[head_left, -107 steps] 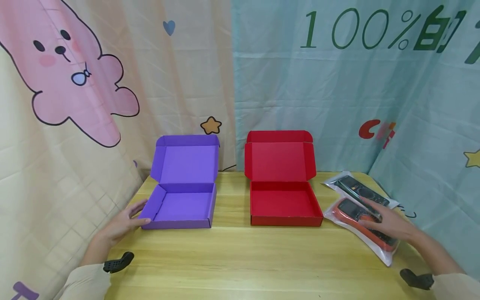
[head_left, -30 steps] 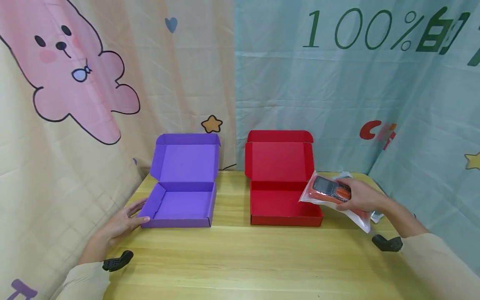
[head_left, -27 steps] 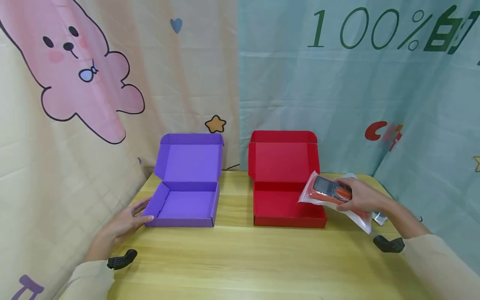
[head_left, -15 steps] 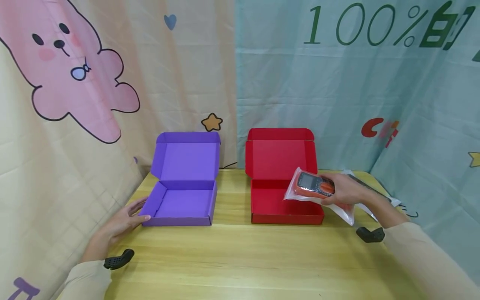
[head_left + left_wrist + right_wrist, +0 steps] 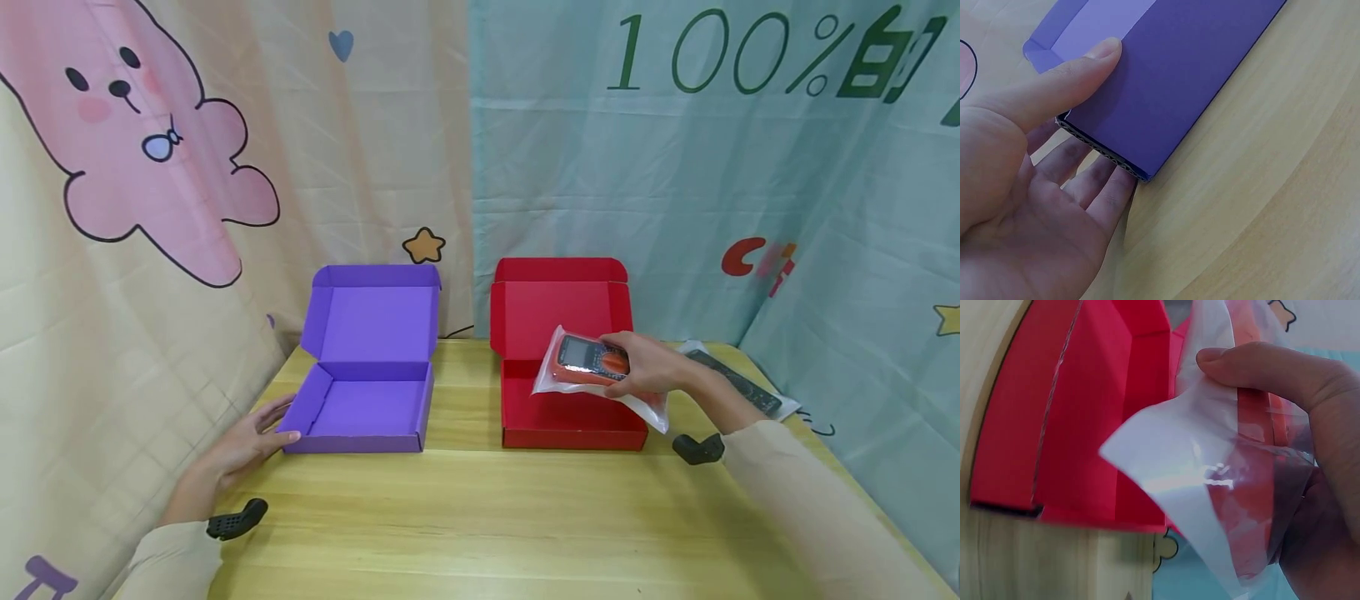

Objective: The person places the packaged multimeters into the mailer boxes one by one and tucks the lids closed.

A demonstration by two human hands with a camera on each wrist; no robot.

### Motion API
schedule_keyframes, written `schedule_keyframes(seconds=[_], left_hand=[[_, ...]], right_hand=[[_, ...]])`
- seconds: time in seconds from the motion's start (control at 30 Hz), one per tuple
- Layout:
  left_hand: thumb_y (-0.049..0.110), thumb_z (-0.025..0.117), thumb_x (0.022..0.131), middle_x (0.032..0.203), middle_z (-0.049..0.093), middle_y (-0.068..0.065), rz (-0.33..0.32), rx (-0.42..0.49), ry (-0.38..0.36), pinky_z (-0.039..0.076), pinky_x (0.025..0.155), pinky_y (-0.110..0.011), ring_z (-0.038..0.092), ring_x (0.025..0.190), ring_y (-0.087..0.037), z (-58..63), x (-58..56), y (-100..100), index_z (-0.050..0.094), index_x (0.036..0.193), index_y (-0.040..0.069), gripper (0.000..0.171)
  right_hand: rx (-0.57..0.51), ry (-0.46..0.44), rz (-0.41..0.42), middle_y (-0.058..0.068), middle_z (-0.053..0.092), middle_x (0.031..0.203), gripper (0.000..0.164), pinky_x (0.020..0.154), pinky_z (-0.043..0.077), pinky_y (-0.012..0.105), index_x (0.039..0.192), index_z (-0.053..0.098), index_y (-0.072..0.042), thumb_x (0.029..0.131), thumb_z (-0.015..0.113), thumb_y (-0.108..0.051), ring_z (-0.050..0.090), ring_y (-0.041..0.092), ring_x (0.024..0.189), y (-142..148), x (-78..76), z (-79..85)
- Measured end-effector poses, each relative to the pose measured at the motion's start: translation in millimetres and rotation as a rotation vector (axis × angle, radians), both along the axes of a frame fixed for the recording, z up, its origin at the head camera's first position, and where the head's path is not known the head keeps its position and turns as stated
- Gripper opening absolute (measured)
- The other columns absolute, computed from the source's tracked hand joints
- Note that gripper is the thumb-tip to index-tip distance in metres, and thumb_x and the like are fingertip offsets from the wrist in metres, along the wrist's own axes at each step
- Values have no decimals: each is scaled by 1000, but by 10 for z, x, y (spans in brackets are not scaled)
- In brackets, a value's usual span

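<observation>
My right hand (image 5: 647,364) grips an orange-cased multimeter (image 5: 588,360) sealed in a clear plastic bag. It holds the meter tilted above the red box (image 5: 573,437), whose lid stands open. In the right wrist view the thumb presses along the crinkled bag (image 5: 1172,462), and the other fingers are mostly hidden behind it. My left hand (image 5: 243,450) holds the near left corner of the open purple box (image 5: 356,444). In the left wrist view its thumb lies over the purple wall (image 5: 1166,81), with the fingers around the corner's outer side.
A second bagged multimeter (image 5: 738,383), dark-coloured, lies at the table's right side, partly behind the right forearm. Both boxes stand side by side on the wooden table (image 5: 450,517). Printed curtains (image 5: 675,183) close off the back and sides.
My right hand has picked up the orange multimeter from the table's right side and carried it left, over the red box. My left hand has stayed at the purple box.
</observation>
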State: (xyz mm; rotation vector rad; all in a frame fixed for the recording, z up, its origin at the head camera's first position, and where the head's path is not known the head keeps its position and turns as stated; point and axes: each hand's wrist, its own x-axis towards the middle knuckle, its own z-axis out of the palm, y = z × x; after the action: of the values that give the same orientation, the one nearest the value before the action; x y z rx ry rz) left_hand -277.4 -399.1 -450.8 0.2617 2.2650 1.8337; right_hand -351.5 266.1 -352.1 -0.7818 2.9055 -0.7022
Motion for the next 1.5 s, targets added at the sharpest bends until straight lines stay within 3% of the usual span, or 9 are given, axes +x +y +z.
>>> schedule_keyframes(seconds=[0.43,0.73,1.13,1.5], left_hand=[[5,67,100,167,-4,-31,-2,-18,14,41,91,-9,-4,150,-54,53,20,12,3,164,-2,90],[3,66,100,167,-3,-31,11,17,5,43,92,-10,-2,150,-53,33,46,2,3,164,-2,89],[3,67,99,166,-2,-32,20,15,8,44,92,-11,-2,150,-53,-7,32,15,5,163,-4,89],[5,66,101,167,0,-30,19,26,-12,43,94,-11,7,151,-48,7,37,34,4,164,-1,89]], right_hand=[[-6,11,112,7,57,122,93,76,60,34,146,50,-3,70,96,-28,54,28,111,-505,-183,114],[-1,30,161,6,58,124,89,79,59,33,146,52,-6,70,95,-25,54,26,112,-904,-237,216],[3,-18,164,3,57,127,95,79,59,31,150,49,-9,70,96,-28,52,24,116,-1307,-297,184],[-5,-40,258,-1,58,118,88,80,57,28,146,52,-10,71,93,-33,55,19,108,-1722,-432,112]])
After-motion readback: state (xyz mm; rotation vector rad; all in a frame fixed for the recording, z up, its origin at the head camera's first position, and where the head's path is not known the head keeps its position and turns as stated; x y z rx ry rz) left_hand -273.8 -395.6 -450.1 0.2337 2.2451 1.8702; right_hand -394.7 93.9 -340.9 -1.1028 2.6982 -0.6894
